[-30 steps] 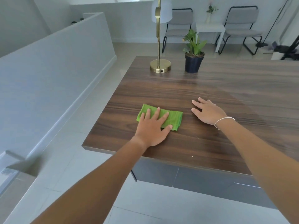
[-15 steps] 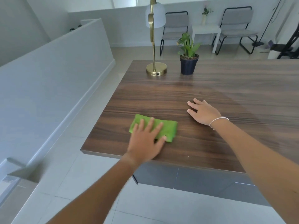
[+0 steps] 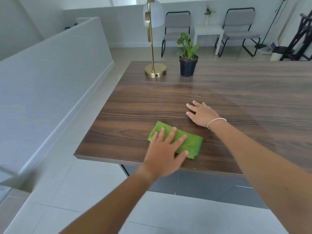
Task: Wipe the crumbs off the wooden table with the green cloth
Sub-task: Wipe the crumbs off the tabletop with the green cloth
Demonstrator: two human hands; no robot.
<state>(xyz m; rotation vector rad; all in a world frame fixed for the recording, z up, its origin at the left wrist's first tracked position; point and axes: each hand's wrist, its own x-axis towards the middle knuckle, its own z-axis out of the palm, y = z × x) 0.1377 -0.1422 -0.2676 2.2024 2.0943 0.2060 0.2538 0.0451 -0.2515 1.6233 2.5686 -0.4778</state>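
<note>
A folded green cloth [image 3: 191, 144] lies on the dark wooden table [image 3: 168, 102] close to its near edge. My left hand [image 3: 164, 153] presses flat on the cloth with fingers spread, covering its left half, the palm hanging over the table's edge. My right hand [image 3: 201, 114] rests flat on the bare wood just beyond and right of the cloth, fingers apart, holding nothing. A thin white bracelet is on that wrist. No crumbs can be made out on the wood.
A brass lamp [image 3: 155, 71] and a small potted plant [image 3: 187, 62] stand at the table's far left. The table's left corner [image 3: 75, 154] drops to a tiled floor. Two grey chairs and a white side table stand by the back wall.
My left hand has slid the cloth toward the near edge of the table. The right hand has stayed planted on the wood.
</note>
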